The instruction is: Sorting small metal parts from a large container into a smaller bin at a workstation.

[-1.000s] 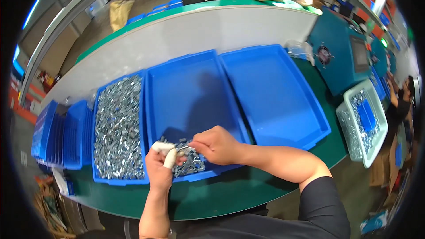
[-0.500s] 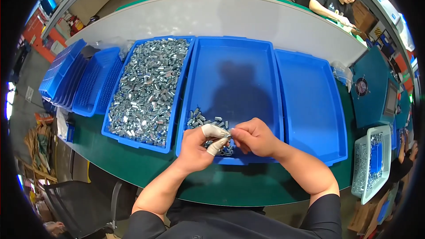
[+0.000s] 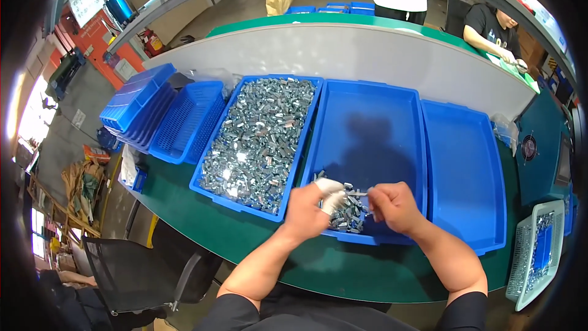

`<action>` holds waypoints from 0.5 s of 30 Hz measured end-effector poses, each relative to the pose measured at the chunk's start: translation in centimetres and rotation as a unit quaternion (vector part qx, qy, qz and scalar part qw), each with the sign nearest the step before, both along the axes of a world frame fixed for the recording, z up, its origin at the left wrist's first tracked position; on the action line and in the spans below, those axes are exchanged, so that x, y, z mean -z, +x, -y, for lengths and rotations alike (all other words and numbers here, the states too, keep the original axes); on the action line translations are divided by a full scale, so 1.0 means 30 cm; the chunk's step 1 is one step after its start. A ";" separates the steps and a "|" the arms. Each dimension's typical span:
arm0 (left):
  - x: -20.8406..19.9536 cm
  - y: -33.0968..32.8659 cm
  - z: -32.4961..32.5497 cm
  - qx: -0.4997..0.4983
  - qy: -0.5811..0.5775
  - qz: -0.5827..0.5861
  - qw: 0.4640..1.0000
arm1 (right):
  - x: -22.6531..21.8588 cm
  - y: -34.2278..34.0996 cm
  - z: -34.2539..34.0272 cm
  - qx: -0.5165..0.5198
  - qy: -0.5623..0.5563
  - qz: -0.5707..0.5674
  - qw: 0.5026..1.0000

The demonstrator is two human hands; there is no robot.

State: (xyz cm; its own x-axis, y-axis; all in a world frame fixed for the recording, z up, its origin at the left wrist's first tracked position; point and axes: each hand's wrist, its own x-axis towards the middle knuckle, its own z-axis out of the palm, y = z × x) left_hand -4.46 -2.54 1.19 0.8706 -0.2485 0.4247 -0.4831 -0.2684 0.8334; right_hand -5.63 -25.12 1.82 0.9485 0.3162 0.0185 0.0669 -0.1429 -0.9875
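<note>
My left hand (image 3: 310,211), with white finger covers on the thumb and forefinger, is closed in a pinch above the front of the middle blue tray (image 3: 372,83). Facing it, my right hand (image 3: 395,206) pinches with bare fingers. A small, thin silvery metal part (image 3: 356,194) shows between the fingertips of both hands; its exact shape is too small to make out. Under the hands, a loose heap of small metal pieces (image 3: 348,219) lies in the tray's front left corner, partly hidden by my left hand.
A blue tray full of metal pieces (image 3: 260,135) stands left, another blue tray (image 3: 464,171) right. Stacked blue baskets (image 3: 138,101) fill the far left. A pale green basket (image 3: 520,263) and a teal machine (image 3: 542,147) stand right. Behind the partition (image 3: 343,49), a person works.
The view has swung left, so the trays appear farther right and lower. My hands have drawn slightly apart, and the thin metal part now shows between them.
</note>
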 end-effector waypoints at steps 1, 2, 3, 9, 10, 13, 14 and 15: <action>0.013 0.015 -0.024 -0.029 -0.049 -0.011 0.998 | 0.009 -0.003 0.011 0.048 0.014 -0.014 0.999; -0.027 0.022 -0.030 -0.117 -0.060 -0.029 0.991 | 0.004 0.003 0.032 0.074 0.039 -0.055 0.995; -0.009 0.069 -0.065 -0.188 -0.018 0.076 0.979 | -0.008 0.011 0.045 0.084 0.032 -0.047 0.995; -0.018 0.106 -0.123 -0.245 0.132 0.160 0.947 | -0.014 0.032 0.007 0.075 0.027 -0.026 0.997; -0.025 0.108 -0.085 -0.177 0.146 0.189 0.955 | -0.005 0.040 0.014 0.067 0.035 -0.028 0.997; 0.010 0.114 -0.016 -0.016 0.243 0.171 0.955 | 0.005 0.047 0.032 0.062 0.043 -0.026 0.997; 0.009 0.106 -0.009 0.018 0.250 0.152 0.956 | -0.001 0.046 0.031 0.062 0.047 -0.026 0.997; -0.009 0.102 -0.004 0.043 0.288 0.151 0.945 | -0.013 0.048 0.029 0.062 0.052 -0.024 0.996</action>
State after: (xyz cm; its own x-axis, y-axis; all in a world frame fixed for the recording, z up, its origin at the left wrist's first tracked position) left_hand -1.39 -2.43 1.46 0.6972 -0.5788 0.4230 -0.7164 -0.5839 0.3818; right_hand -4.19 -25.99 2.21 0.9806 0.1959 -0.0010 0.0078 -0.0444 -0.9990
